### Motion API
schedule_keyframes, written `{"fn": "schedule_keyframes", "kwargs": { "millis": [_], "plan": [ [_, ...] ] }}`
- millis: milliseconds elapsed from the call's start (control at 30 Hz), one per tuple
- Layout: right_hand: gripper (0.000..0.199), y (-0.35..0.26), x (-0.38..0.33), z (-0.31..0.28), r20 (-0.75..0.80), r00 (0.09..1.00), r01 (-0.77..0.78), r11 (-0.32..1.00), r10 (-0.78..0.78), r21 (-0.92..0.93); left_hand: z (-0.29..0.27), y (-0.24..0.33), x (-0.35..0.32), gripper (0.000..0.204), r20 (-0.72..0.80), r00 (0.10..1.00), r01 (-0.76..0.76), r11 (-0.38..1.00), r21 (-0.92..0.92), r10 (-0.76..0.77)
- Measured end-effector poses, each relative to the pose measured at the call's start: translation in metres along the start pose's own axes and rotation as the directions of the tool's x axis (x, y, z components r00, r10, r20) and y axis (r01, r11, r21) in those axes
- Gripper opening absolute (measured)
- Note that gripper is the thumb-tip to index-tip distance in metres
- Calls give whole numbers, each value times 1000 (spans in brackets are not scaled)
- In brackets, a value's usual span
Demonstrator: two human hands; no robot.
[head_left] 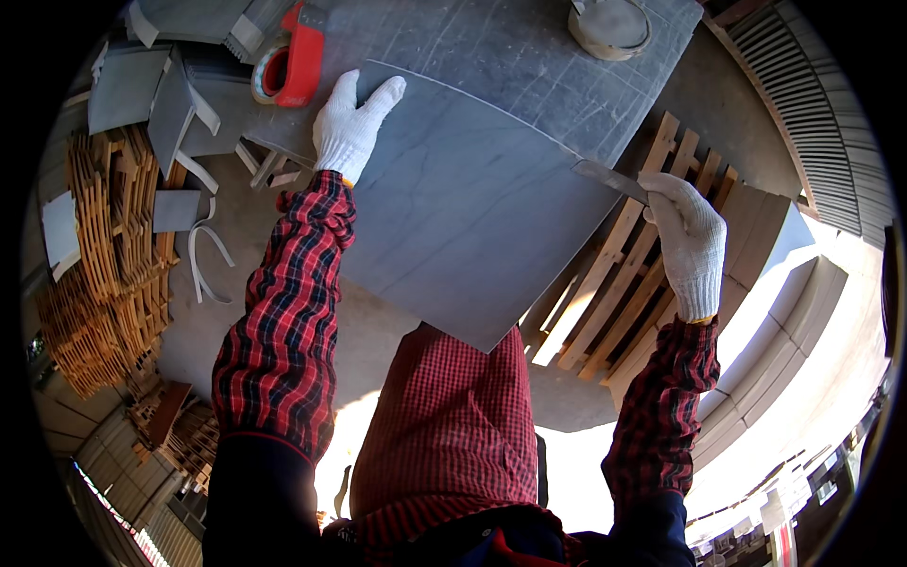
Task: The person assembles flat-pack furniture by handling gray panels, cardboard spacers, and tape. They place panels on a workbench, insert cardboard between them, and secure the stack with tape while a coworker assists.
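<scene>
A large square grey tile (463, 198) with faint dark veins lies on the worktable, one corner jutting out over the near side toward my body. My left hand (348, 128), in a white knitted glove, rests at the tile's far left edge with thumb and fingers apart. In my right hand (688, 241), also gloved, is a flat-bladed scraper (609, 178). Its handle is mostly hidden in my closed fingers. The blade's tip meets the tile's far right corner.
A red tape dispenser (300, 59) and a round tub (612, 28) stand on the scratched grey worktable (472, 42). Wooden pallets (614, 265) lie low at the right, beside cardboard-coloured stacks (746, 227). Slatted wooden stacks (113, 227) and cut grey pieces (128, 90) fill the left.
</scene>
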State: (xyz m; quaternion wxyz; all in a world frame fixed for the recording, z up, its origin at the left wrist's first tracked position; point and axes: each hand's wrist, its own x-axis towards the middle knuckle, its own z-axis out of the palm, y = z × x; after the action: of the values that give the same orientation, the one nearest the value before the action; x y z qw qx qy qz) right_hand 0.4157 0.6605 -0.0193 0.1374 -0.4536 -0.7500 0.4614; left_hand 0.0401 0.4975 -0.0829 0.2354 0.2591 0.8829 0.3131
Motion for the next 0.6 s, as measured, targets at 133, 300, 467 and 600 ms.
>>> {"fn": "schedule_keyframes", "kwargs": {
  "millis": [133,300,467,600],
  "plan": [
    [17,13,-7,-14,-22,1000,18,996,-20,-91,-1,-3,0,88,-42,999,0,999,43,1],
    [18,13,-18,-33,-58,997,-57,998,56,-8,-2,10,-7,87,-72,997,-24,997,73,29],
    [20,-6,2,-31,-166,977,-112,987,131,118,-4,13,-9,74,-55,998,-7,998,67,11],
    [21,-12,44,-21,-244,966,-50,988,85,147,-1,1,-2,84,-36,999,-5,1000,7,5]
  ]
}}
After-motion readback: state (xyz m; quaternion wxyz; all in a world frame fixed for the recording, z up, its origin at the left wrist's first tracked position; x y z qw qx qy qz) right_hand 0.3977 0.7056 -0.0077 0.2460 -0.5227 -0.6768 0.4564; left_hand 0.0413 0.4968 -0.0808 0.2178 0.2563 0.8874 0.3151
